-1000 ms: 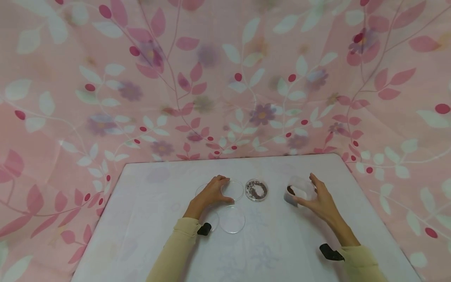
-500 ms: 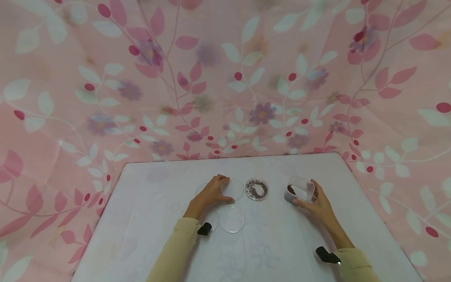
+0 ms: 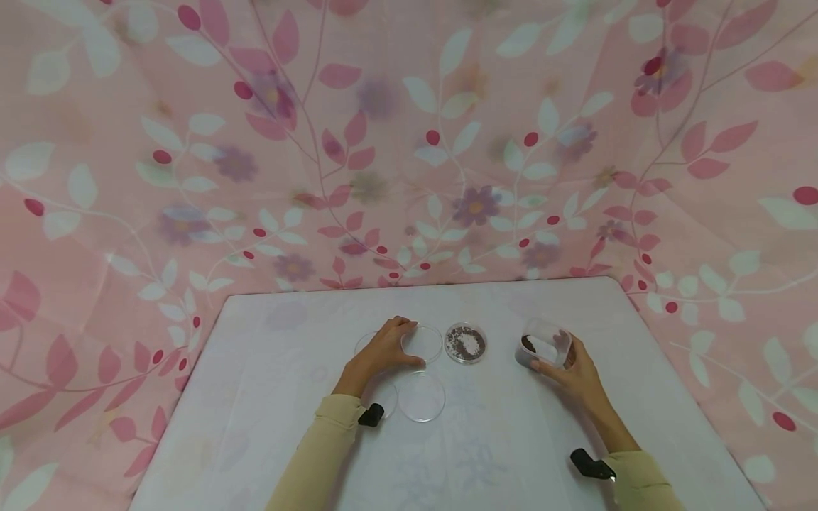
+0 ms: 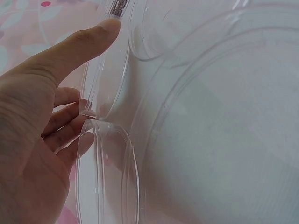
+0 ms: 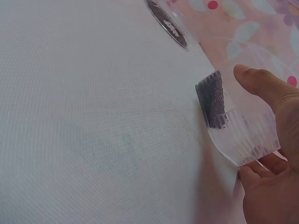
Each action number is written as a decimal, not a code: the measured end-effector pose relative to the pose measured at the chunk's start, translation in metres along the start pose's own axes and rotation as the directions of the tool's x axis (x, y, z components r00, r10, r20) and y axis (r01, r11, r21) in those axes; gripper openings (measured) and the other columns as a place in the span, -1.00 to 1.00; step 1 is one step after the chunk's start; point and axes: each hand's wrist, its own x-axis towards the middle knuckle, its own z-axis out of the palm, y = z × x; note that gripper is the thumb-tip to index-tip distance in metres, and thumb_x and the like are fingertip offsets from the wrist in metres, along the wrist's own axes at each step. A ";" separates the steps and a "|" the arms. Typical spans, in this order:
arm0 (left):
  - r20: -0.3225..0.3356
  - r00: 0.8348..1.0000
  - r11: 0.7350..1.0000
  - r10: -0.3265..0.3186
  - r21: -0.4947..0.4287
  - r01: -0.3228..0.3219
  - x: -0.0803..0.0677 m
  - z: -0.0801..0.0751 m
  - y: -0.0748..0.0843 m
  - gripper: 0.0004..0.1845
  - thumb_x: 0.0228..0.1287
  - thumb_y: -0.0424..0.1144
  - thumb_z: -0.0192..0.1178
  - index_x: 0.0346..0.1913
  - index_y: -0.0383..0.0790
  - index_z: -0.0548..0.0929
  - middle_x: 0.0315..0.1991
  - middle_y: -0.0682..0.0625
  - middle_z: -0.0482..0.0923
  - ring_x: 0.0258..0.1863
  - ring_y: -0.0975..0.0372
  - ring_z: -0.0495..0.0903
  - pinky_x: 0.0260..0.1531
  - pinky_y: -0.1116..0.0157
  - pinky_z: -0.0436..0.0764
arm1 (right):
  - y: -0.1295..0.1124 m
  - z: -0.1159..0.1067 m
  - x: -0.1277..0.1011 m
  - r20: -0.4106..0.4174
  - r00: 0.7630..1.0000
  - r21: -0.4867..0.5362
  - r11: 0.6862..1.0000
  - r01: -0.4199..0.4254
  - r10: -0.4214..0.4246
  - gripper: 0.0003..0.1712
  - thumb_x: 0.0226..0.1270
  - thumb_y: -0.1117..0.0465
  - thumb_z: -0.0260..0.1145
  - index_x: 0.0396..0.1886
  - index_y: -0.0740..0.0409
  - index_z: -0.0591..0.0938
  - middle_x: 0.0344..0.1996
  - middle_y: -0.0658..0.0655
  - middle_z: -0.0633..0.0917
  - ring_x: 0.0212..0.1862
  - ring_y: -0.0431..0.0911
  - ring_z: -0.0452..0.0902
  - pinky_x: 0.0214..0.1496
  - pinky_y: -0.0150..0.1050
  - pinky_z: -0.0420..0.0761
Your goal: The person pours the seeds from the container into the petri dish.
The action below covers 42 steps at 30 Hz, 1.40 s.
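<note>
My left hand (image 3: pixel 382 353) spans a clear petri dish (image 3: pixel 432 346) in the back row, thumb on its near rim and fingers curved round the far side. In the left wrist view the thumb (image 4: pixel 100 35) touches that dish's edge. My right hand (image 3: pixel 583 376) holds a clear ribbed plastic box (image 3: pixel 542 333) by its right end. Dark grains (image 5: pixel 214 100) lie heaped at the box's opposite end; whether the box is lifted off the table, I cannot tell. Between the hands stands a petri dish of dark grains with white bits (image 3: pixel 465 343).
A clear petri dish (image 3: pixel 422 397) lies nearer to me. Beside it, another dish (image 3: pixel 388 404) is partly hidden by the left wrist, and a third (image 3: pixel 363 343) shows behind the left hand. The white table (image 3: pixel 498 454) meets a pink floral curtain (image 3: pixel 409 177) at its back.
My right hand's raised fingers have come down and closed round the box's right end, and the wrist has shifted slightly left. The left hand and the dishes have stayed where they were.
</note>
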 end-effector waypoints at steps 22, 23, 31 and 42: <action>0.009 1.000 1.000 -0.020 -0.017 0.020 -0.001 -0.001 0.001 -0.04 -0.10 0.18 0.52 0.38 -0.17 0.44 0.28 -0.09 0.42 0.32 0.09 0.37 0.38 0.08 0.38 | -0.007 0.001 0.000 -0.033 0.999 0.000 1.000 0.018 -0.018 0.26 0.06 -0.01 0.56 0.56 0.17 -0.04 0.47 0.38 0.24 0.48 0.29 0.14 0.43 0.24 0.21; 0.011 1.000 0.999 -0.024 -0.021 0.024 -0.001 -0.001 0.001 -0.04 -0.10 0.17 0.52 0.38 -0.17 0.44 0.28 -0.09 0.42 0.32 0.09 0.37 0.38 0.08 0.38 | -0.008 0.002 0.001 -0.042 0.999 -0.008 1.000 0.024 -0.024 0.25 0.06 -0.01 0.56 0.56 0.17 -0.03 0.47 0.37 0.25 0.49 0.27 0.14 0.43 0.23 0.21; 0.018 0.999 0.999 -0.031 -0.018 0.031 -0.001 -0.001 0.000 -0.03 -0.10 0.17 0.52 0.39 -0.16 0.42 0.29 -0.07 0.41 0.34 0.10 0.35 0.40 0.09 0.36 | -0.023 0.010 0.012 -0.080 0.989 -0.067 0.991 0.119 -0.124 0.19 0.01 0.03 0.59 0.51 0.19 0.09 0.41 0.37 0.35 0.46 0.26 0.21 0.41 0.15 0.26; 0.018 1.000 0.999 -0.018 -0.040 0.018 -0.004 -0.005 0.005 -0.05 -0.09 0.12 0.54 0.38 -0.20 0.44 0.27 -0.10 0.42 0.31 0.08 0.37 0.38 0.07 0.38 | -0.056 0.028 0.033 -0.080 0.949 -0.074 0.951 0.300 -0.306 0.17 -0.09 0.16 0.65 0.49 0.20 0.18 0.39 0.34 0.34 0.41 0.22 0.28 0.41 -0.25 0.33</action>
